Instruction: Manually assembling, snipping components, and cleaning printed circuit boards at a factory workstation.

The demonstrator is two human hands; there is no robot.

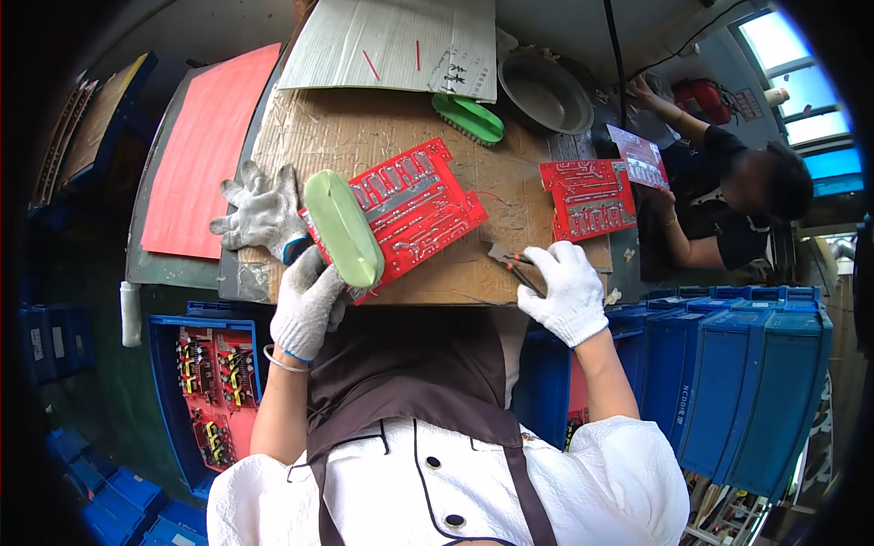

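Observation:
My left hand, in a white knit glove, is closed at the near left corner of a red circuit board with soldered tracks facing up. Over the board's left edge lies a light green brush, covering part of that hand's grip. My right hand, also gloved, is wrapped around small cutting pliers with dark and orange handles. The pliers' jaws point toward the board but stand apart from it. A spare grey-white glove rests left of the board.
Another red board lies at the right, near a co-worker holding a further board. A green brush, white cardboard and metal bowl stand at the back. Blue crates flank me; one left crate holds populated boards.

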